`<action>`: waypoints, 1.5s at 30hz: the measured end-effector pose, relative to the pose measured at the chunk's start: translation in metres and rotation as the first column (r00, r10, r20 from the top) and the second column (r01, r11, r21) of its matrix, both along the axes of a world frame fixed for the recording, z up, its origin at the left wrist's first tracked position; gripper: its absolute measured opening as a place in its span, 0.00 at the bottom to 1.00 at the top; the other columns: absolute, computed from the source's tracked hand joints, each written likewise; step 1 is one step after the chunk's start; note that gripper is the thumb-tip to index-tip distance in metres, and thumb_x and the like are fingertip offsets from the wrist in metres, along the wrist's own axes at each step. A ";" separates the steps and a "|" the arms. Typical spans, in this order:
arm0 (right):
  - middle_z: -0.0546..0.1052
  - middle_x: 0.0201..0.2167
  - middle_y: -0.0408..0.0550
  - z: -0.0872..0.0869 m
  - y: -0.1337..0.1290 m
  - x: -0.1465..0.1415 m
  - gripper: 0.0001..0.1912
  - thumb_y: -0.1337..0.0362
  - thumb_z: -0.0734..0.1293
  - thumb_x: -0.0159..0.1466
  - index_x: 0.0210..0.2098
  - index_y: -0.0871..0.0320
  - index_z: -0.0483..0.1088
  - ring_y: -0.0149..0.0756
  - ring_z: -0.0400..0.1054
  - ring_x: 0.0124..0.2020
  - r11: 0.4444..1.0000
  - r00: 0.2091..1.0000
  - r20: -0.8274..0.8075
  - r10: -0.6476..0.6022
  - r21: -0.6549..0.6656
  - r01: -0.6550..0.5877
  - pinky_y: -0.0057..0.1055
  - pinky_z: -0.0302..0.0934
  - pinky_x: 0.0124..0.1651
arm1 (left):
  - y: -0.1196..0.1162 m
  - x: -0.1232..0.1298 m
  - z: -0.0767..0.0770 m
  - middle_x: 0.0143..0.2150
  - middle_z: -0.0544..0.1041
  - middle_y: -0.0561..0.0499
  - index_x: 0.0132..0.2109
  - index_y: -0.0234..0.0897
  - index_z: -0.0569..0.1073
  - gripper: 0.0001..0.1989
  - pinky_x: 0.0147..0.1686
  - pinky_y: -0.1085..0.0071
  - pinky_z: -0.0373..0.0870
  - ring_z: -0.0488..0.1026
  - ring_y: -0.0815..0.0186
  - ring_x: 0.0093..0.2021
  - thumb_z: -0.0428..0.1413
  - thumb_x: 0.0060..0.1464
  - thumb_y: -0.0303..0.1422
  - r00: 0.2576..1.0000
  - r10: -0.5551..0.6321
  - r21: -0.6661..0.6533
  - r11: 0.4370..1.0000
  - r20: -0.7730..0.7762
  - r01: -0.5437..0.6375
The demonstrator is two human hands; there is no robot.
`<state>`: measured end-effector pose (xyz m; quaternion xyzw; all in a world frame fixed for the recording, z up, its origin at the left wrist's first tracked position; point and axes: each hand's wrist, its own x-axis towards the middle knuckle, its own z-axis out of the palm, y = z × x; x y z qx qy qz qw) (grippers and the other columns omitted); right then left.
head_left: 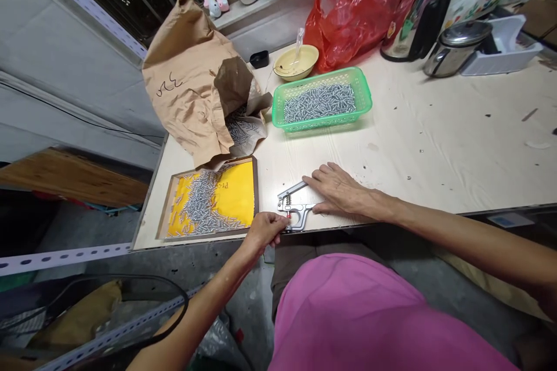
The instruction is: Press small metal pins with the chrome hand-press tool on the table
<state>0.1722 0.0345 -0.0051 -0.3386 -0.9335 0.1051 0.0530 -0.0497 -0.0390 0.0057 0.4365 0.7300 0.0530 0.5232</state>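
Hand-held snap fastener pliers, silver with a coil spring and a small red part, lie at the table's front edge. Their two handles are spread apart and point right. My right hand grips the handle ends, fingers over the upper one and thumb at the lower. At the jaw end, my left hand is closed in a pinch beside the red part; what sits between the fingertips is too small to make out. Left of it, a shallow tray with a yellow bottom holds many small silvery metal pieces.
A green plastic basket of similar metal pieces stands behind the pliers. An open brown paper bag spills more at back left. A yellow bowl, red plastic bag, kettle and steel pot line the back.
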 end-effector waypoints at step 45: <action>0.70 0.29 0.47 -0.031 -0.030 0.014 0.13 0.59 0.57 0.69 0.33 0.58 0.66 0.35 0.62 0.31 0.992 0.988 -0.124 -0.094 -0.095 0.082 0.32 0.51 0.31 | 0.051 0.052 -0.010 0.36 0.69 0.46 0.35 0.35 0.68 0.10 0.40 0.63 0.67 0.66 0.59 0.42 0.50 0.61 0.37 0.426 -0.686 0.370 0.239 -0.590 0.898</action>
